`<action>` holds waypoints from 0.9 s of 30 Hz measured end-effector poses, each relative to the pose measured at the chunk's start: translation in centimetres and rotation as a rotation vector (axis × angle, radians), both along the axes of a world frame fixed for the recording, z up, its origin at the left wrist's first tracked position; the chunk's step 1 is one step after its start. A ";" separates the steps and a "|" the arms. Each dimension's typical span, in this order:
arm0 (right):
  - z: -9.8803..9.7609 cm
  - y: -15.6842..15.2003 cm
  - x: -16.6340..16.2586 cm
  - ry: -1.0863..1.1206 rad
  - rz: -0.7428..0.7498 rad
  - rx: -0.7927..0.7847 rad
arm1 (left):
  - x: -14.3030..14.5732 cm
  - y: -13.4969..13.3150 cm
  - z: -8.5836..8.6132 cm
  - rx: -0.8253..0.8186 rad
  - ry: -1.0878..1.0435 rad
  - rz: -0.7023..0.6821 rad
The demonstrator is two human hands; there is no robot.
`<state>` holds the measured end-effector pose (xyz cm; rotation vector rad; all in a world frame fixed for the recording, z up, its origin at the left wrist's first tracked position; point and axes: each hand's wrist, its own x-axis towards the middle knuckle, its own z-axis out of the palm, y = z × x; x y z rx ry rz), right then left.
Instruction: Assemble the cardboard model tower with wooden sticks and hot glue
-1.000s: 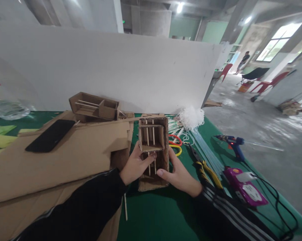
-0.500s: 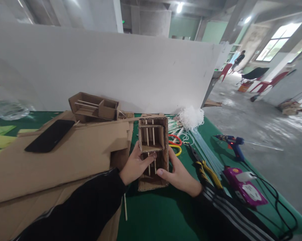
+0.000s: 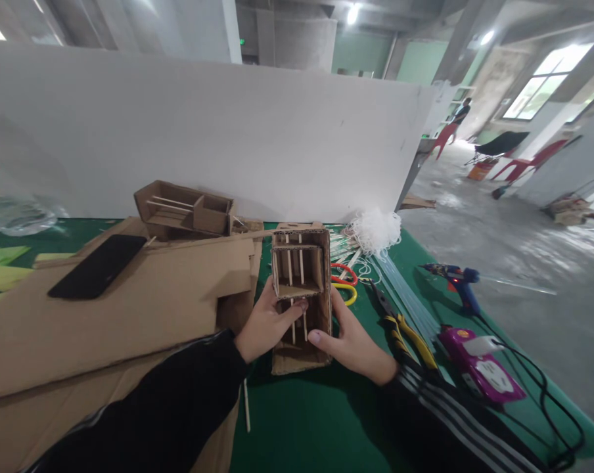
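Between my two hands stands a cardboard box (image 3: 301,364), tall and open toward me, with an inner cardboard compartment in its upper part. Thin wooden sticks (image 3: 301,266) run lengthwise inside it. My left hand (image 3: 270,325) grips the box's left side, its thumb reaching over the opening near the sticks. On the right side, my right hand (image 3: 353,341) is wrapped round the wall, thumb at the front edge. Fingers behind the box are hidden. Scissors with red and yellow handles (image 3: 349,293) lie just behind my right hand, partly covered by the box.
A second cardboard box (image 3: 183,207) rests at the back left. Flat cardboard sheets (image 3: 129,322) carry a black phone (image 3: 98,266). To the right lie pliers (image 3: 400,328), glue sticks (image 3: 408,295), white string (image 3: 376,231), a glue gun (image 3: 455,282) and a purple power strip (image 3: 481,368) with a black cable.
My hands and the box hold nearly still. In the far background, a person has shifted slightly to the left, behind a red chair.
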<state>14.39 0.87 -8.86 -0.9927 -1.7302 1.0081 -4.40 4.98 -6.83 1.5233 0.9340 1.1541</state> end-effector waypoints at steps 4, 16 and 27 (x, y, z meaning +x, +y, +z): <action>0.1 0.0 -0.1 0.010 0.007 0.003 | 0.0 -0.1 0.1 0.003 -0.018 -0.011; 0.3 -0.1 0.0 -0.007 0.008 -0.010 | -0.2 0.0 -0.3 0.001 -0.019 0.000; 0.3 -0.1 0.0 -0.004 0.003 0.003 | -0.1 -0.1 0.3 -0.035 -0.041 -0.024</action>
